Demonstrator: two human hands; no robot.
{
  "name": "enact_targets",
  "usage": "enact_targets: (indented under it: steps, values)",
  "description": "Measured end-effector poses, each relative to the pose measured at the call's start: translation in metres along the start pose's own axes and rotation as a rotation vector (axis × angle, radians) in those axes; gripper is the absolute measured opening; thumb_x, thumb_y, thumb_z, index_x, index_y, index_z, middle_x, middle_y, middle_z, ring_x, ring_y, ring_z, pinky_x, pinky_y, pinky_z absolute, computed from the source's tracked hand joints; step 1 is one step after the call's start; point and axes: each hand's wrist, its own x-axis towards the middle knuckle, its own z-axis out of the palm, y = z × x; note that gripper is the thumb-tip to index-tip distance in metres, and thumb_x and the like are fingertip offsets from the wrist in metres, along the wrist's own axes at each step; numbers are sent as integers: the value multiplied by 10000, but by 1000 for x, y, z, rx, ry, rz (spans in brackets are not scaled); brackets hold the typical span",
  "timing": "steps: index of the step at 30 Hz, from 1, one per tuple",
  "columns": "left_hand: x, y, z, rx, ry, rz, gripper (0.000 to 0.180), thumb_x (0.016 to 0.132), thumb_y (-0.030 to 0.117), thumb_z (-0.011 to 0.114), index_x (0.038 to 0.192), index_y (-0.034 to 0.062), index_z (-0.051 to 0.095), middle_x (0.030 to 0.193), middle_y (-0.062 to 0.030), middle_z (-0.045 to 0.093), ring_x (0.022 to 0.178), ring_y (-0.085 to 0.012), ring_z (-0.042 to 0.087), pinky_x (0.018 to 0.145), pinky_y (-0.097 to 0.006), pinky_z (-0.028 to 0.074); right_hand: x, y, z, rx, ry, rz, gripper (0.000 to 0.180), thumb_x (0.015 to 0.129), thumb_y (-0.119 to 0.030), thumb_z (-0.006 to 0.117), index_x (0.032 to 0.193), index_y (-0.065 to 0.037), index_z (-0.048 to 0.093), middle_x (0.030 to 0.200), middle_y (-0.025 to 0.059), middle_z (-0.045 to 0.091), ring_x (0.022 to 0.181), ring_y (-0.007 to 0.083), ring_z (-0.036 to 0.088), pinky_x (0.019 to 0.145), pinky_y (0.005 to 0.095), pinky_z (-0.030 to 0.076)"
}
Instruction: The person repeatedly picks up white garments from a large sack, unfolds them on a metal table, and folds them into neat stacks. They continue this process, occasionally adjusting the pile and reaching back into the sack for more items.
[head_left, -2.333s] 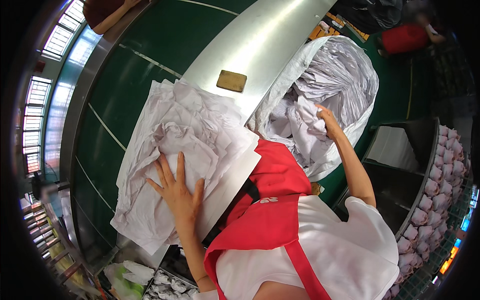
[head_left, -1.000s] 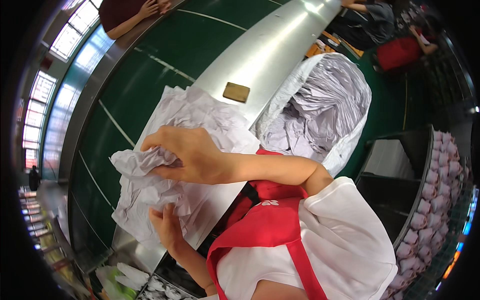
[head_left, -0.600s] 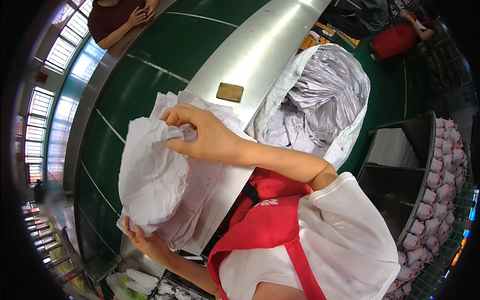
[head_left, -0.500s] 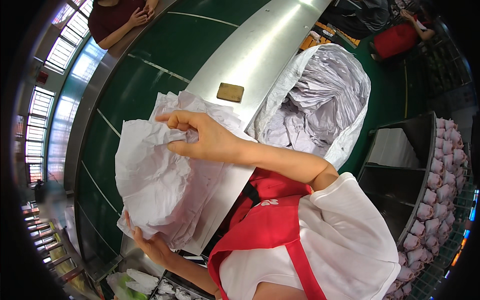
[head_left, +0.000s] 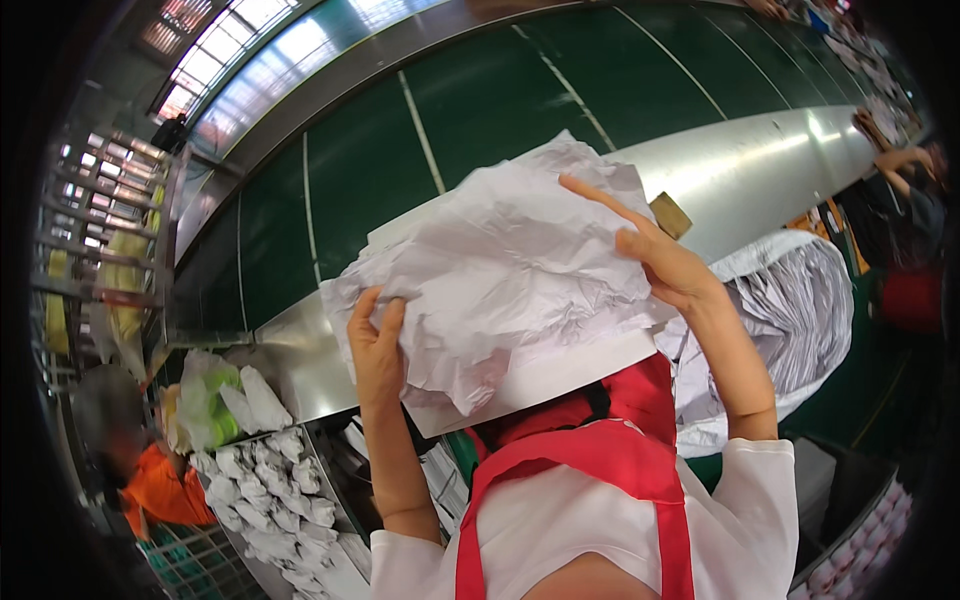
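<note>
Crumpled white tissue paper (head_left: 500, 270) sits lifted above the steel surface (head_left: 770, 170); your left hand (head_left: 378, 345) pinches its lower-left edge, your right hand (head_left: 660, 262) grips its upper-right side, index finger extended.

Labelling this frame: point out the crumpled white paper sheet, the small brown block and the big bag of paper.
crumpled white paper sheet (head_left: 500, 270), head view, middle of the sheet
small brown block (head_left: 671, 214), head view, top face
big bag of paper (head_left: 790, 320), head view, stacked paper inside

A factory packing floor: a long steel desk (head_left: 760, 165) beside a green conveyor belt (head_left: 480, 110), bins of wrapped bundles (head_left: 270, 480), and other workers (head_left: 150, 480) nearby.
</note>
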Motion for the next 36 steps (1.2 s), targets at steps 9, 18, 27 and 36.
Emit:
enact_targets:
  steps: [9, 18, 27, 36]
  values:
    - [-3, 25, 6, 700, 269, 266, 357, 786, 62, 686, 1130, 36, 593, 1058, -97, 601, 1020, -230, 531, 927, -342, 387, -4, -26, -20, -854, 397, -201, 531, 779, -170, 676, 1269, -33, 522, 1218, 143, 582, 1087, 240, 563, 955, 311, 412]
    - [-28, 2, 35, 1258, -324, 428, 646, 689, 49, 707, 1297, 79, 488, 1320, -168, 481, 1172, -359, 471, 1009, -440, 363, -20, -17, 1, -1357, 342, -526, 637, 721, -171, 738, 1304, -88, 495, 1389, 137, 435, 1243, 320, 448, 1034, 405, 351]
    - [-21, 13, 18, 756, -206, 296, 458, 702, -73, 600, 1144, 33, 539, 1212, -169, 536, 1094, -319, 541, 935, -349, 438, -10, -16, -17, -1866, 98, -730, 509, 548, -59, 751, 1032, -162, 629, 1294, 76, 524, 1246, 269, 464, 1038, 436, 361]
    - [-29, 96, -4, 401, 164, 272, 221, 814, 35, 664, 1027, -4, 619, 958, -32, 626, 851, -75, 557, 795, -227, 440, -18, -91, 43, -1012, 191, -278, 176, 755, -20, 657, 929, -4, 636, 783, 97, 637, 748, 127, 591, 680, 255, 456]
